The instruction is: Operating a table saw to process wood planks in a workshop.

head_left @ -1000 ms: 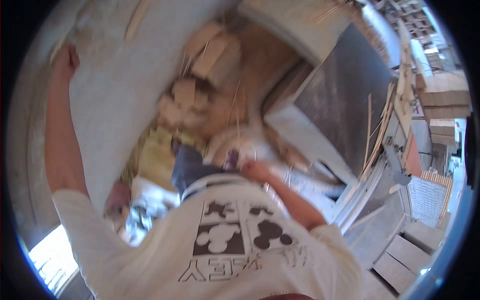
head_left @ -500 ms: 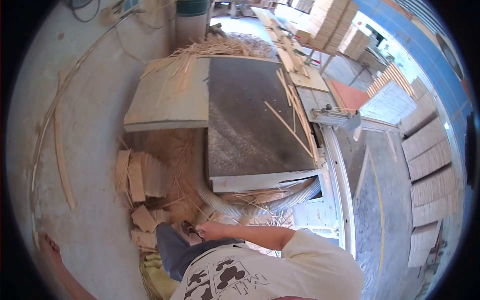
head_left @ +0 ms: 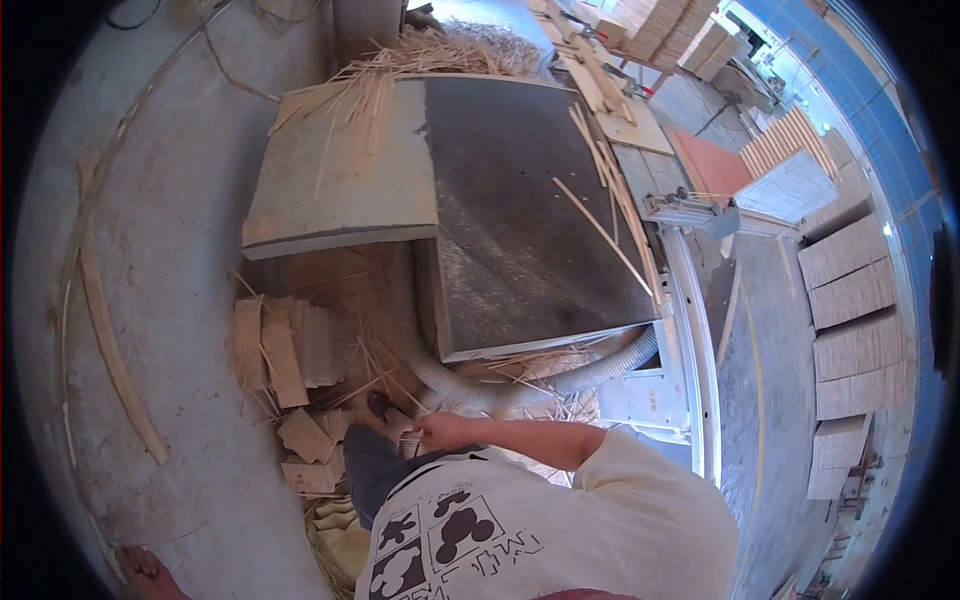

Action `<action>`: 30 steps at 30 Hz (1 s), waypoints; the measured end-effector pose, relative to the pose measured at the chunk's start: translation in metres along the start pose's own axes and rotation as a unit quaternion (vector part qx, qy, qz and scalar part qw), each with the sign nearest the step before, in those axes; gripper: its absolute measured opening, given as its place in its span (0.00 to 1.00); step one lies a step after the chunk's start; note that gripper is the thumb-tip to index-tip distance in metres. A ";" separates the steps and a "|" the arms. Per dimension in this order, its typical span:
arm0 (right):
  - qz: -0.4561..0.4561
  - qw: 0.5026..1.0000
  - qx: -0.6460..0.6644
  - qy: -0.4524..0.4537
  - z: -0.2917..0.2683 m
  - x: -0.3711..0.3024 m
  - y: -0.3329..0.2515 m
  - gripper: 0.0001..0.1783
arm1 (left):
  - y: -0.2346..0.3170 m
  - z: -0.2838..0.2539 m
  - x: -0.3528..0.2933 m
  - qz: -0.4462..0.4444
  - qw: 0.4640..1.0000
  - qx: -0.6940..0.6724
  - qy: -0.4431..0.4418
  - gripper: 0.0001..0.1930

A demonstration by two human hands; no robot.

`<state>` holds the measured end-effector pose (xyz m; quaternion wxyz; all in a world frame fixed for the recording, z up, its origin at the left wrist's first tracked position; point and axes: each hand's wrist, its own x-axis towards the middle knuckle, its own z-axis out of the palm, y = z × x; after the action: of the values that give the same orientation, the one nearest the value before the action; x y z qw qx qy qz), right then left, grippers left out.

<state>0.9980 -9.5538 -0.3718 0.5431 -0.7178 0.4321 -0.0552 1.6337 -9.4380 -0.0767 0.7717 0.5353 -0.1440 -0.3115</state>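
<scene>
My right hand [head_left: 447, 430] hangs in front of my body with its fingers curled closed, and nothing shows in it. Ahead of it stands a saw table with a dark top [head_left: 525, 230] and a pale side panel [head_left: 350, 210]. Thin wood strips [head_left: 605, 235] lie along the dark top's right side, and more are heaped at its far end. Down at the lower left edge, my left hand [head_left: 145, 570] hangs over the floor, fingers loosely bent and slightly apart, holding nothing visible. Neither hand touches the table.
A ribbed hose [head_left: 500, 393] curves under the table, among scrap strips. Wood blocks [head_left: 285, 350] are stacked left of it, near my foot. A metal rail [head_left: 693, 340] runs along the right side. Board stacks [head_left: 855, 350] line the far right. A long strip [head_left: 110, 330] lies on the left floor.
The view has shifted, so the table's near edge sits a little closer to my body. My left hand has dropped lower and toward the picture's edge. My right hand stays closed in front.
</scene>
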 end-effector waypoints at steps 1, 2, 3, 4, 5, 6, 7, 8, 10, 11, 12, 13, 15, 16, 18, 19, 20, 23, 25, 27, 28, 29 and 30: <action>-0.001 1.000 0.000 0.018 -0.001 0.014 0.010 0.17 | -0.010 0.061 -0.031 0.013 0.998 -0.023 0.056 0.10; -0.009 1.000 0.000 0.029 -0.001 0.029 0.011 0.16 | -0.010 0.092 -0.057 0.034 0.991 -0.045 0.119 0.11; -0.007 1.000 0.003 0.019 -0.004 0.046 0.003 0.16 | -0.004 0.091 -0.061 0.034 0.991 -0.038 0.127 0.11; 0.010 0.999 -0.024 0.018 -0.011 0.064 -0.008 0.14 | -0.001 0.087 -0.060 0.029 0.989 -0.035 0.138 0.12; 0.024 0.998 -0.055 0.016 -0.018 0.082 -0.018 0.12 | 0.001 0.085 -0.061 0.027 0.988 -0.035 0.151 0.14; 0.023 0.998 -0.059 0.007 -0.023 0.095 -0.029 0.12 | 0.001 0.090 -0.066 0.028 0.986 -0.035 0.161 0.14; 0.019 0.999 -0.043 0.000 -0.028 0.107 -0.041 0.12 | 0.001 0.096 -0.071 0.041 0.981 -0.005 0.191 0.14; 0.005 0.999 -0.033 -0.010 -0.037 0.126 -0.053 0.13 | 0.001 0.105 -0.077 0.061 0.972 0.020 0.226 0.15; -0.022 0.998 -0.056 -0.013 -0.046 0.143 -0.060 0.12 | -0.004 0.130 -0.076 0.062 0.961 0.023 0.270 0.16; -0.030 0.997 -0.066 0.000 -0.054 0.150 -0.062 0.11 | -0.007 0.136 -0.069 0.046 0.954 0.036 0.293 0.17; -0.035 0.997 -0.072 -0.001 -0.065 0.165 -0.064 0.11 | -0.008 0.127 -0.065 0.061 0.949 0.027 0.307 0.17; -0.030 0.997 -0.072 0.003 -0.072 0.172 -0.066 0.11 | -0.011 0.114 -0.063 0.044 0.964 -0.010 0.260 0.17; -0.033 0.997 -0.073 0.000 -0.090 0.187 -0.090 0.12 | -0.007 0.101 -0.061 0.031 0.975 -0.044 0.216 0.18; -0.029 0.997 -0.073 0.002 -0.100 0.198 -0.102 0.13 | -0.006 0.102 -0.065 0.036 0.965 -0.047 0.254 0.18; -0.040 0.995 -0.088 0.004 -0.124 0.218 -0.117 0.14 | -0.005 0.100 -0.067 0.042 0.955 -0.053 0.290 0.18; -0.048 0.994 -0.102 0.008 -0.135 0.227 -0.125 0.15 | -0.004 0.095 -0.068 0.029 0.962 -0.068 0.262 0.17; -0.051 0.993 -0.104 0.007 -0.149 0.239 -0.134 0.15 | -0.004 0.093 -0.068 0.019 0.968 -0.085 0.236 0.17; -0.095 0.988 -0.107 0.063 -0.181 0.267 -0.156 0.12 | -0.005 0.096 -0.064 0.020 0.963 -0.116 0.243 0.16; -0.136 0.977 -0.138 0.083 -0.202 0.290 -0.167 0.13 | -0.007 0.096 -0.062 0.025 0.964 -0.120 0.238 0.16; -0.139 0.972 -0.169 0.082 -0.228 0.312 -0.195 0.15 | -0.009 0.095 -0.062 0.031 0.963 -0.121 0.238 0.15; -0.128 0.973 -0.174 0.077 -0.240 0.320 -0.211 0.15 | -0.010 0.096 -0.064 0.039 0.964 -0.099 0.244 0.15; -0.115 0.975 -0.167 0.088 -0.250 0.327 -0.224 0.15 | -0.010 0.098 -0.066 0.046 0.964 -0.076 0.251 0.14; -0.103 0.977 -0.160 0.098 -0.259 0.336 -0.236 0.15 | -0.011 0.103 -0.066 0.048 0.962 -0.077 0.256 0.14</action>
<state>1.1961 -9.9633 -0.2027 0.3673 -0.8272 0.4104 -0.1113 1.5225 -9.4747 -0.0396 0.8358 0.5287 0.0571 -0.1366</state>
